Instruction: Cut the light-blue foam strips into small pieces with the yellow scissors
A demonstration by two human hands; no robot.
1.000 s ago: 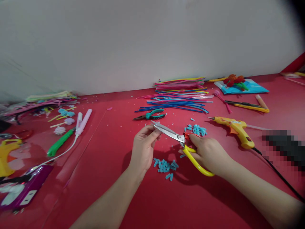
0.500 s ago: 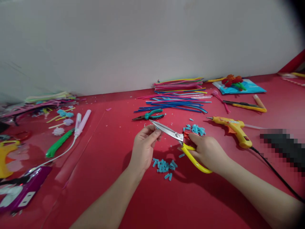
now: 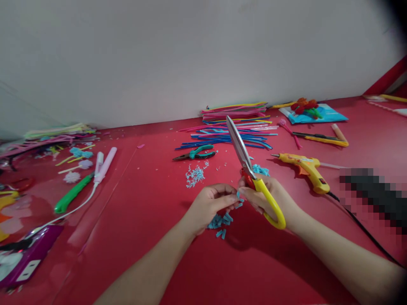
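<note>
My left hand [image 3: 214,205] is closed in a pinch on a small blue strip [image 3: 238,195] at its fingertips. Close beside it, my right hand [image 3: 275,195] grips scissors [image 3: 244,154] with yellow and red handles, the blades pointing up and away from the strip. My right fingertips come close to the strip; whether they touch it I cannot tell. Under the left hand lies a heap of short blue strips [image 3: 219,221], partly hidden. Behind the right hand is a pile of blue cut pieces [image 3: 260,170]. Pale blue clippings [image 3: 194,176] are scattered beyond the left hand.
Teal-and-black pliers [image 3: 195,153] lie before bundles of coloured stems [image 3: 232,137]. To the right rests a yellow glue gun [image 3: 305,167] with a black cord. On the left are a green-handled tool [image 3: 74,192], a pink device [image 3: 104,166] with white cable, and a purple box [image 3: 34,252].
The scissors have swung from pointing left to pointing up, away from the left fingertips. My left hand has moved right and down, towards the right hand. The pale clippings are now uncovered.
</note>
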